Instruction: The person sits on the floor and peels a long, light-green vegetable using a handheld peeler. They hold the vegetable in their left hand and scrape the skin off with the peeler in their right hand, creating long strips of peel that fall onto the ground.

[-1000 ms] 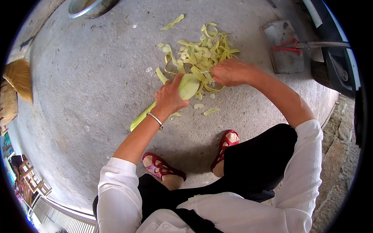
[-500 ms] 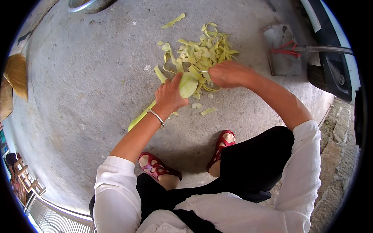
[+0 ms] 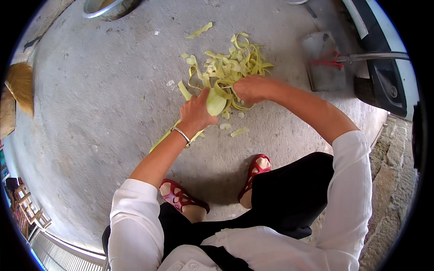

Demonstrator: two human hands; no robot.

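My left hand [image 3: 197, 109] is wrapped round a long pale green gourd [image 3: 217, 104], which slants down to the left under my forearm. The gourd's rounded, peeled end pokes out past my thumb. My right hand [image 3: 250, 88] is closed in a fist on a peeler [image 3: 227, 87], of which only a thin metal part shows. At that metal part a yellow-green strip of peel [image 3: 221, 84] curls up from the gourd's end. Just beyond both hands lies a heap of peelings [image 3: 235, 63] on the concrete floor. My fingers hide the peeler's handle.
A metal basin [image 3: 110, 10] stands at the far left. On the right are a dustpan [image 3: 322, 67] with a metal handle and red ties, and a dark-and-white vehicle part [image 3: 384, 77]. A straw broom head [image 3: 20, 88] sits at the left edge. My red sandals [image 3: 183, 196] are below the gourd.
My right hand has moved a little to the left, closer to the gourd's end, and the peel strip there curls more. My left hand keeps its hold on the gourd.
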